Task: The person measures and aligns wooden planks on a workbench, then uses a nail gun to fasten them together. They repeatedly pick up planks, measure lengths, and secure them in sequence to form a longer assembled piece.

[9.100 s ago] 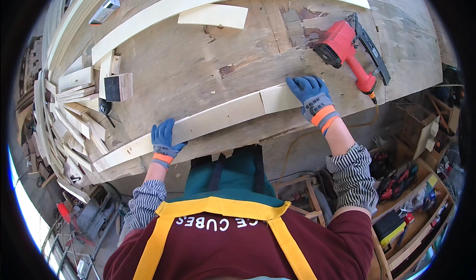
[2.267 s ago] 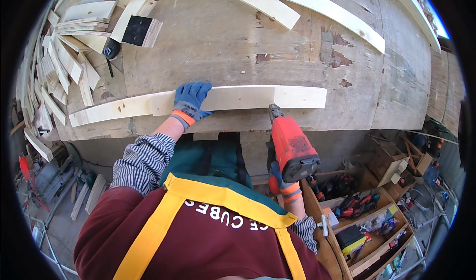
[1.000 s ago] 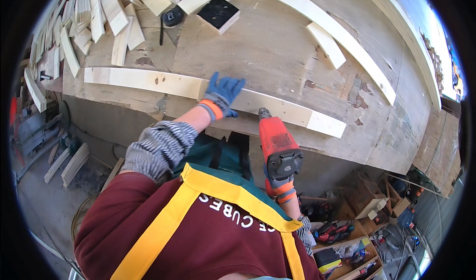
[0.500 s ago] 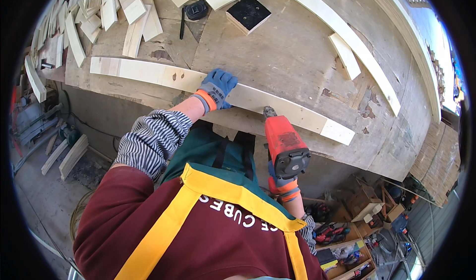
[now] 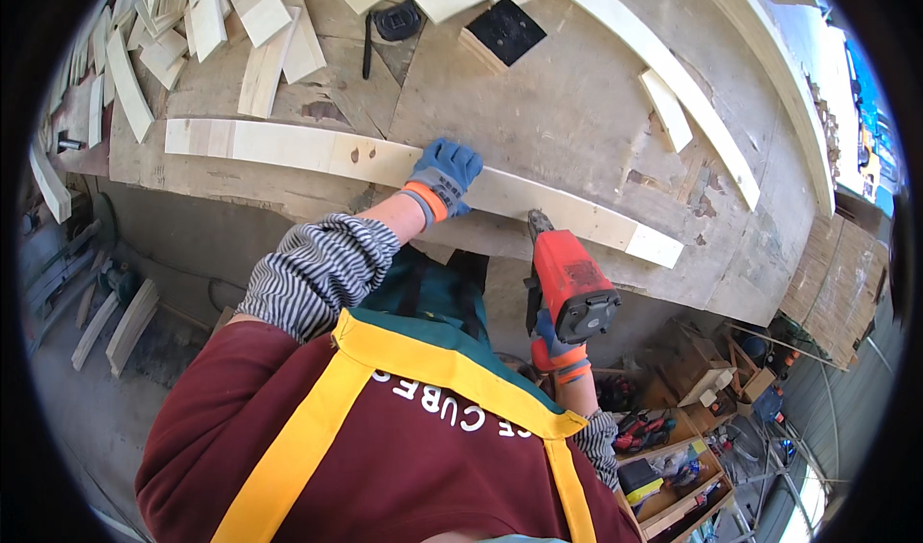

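Note:
A long, slightly curved pale wooden strip (image 5: 288, 146) lies along the near edge of the worktable. My left hand (image 5: 448, 172), in a blue and grey glove with an orange cuff, grips it near its middle, fingers over the top and thumb side at the near edge. Farther right, a red nail gun (image 5: 574, 272) with a black end cap has its nose at the strip's near edge. Below the tool, my right hand (image 5: 558, 348), gloved alike, is closed around its handle, though the tool's body hides most of the fingers.
Loose wooden pieces (image 5: 207, 14) pile up at the far left. A tape measure (image 5: 396, 22) and a black-topped wooden block (image 5: 506, 34) sit beyond the strip. Another curved strip (image 5: 663, 48) runs along the right. Below the table's right side, a wooden box (image 5: 707, 485) holds tools.
The whole view has shifted and turned slightly. Both hands keep their holds, and the nail gun's nose stays by the strip's near edge, perhaps slightly farther right.

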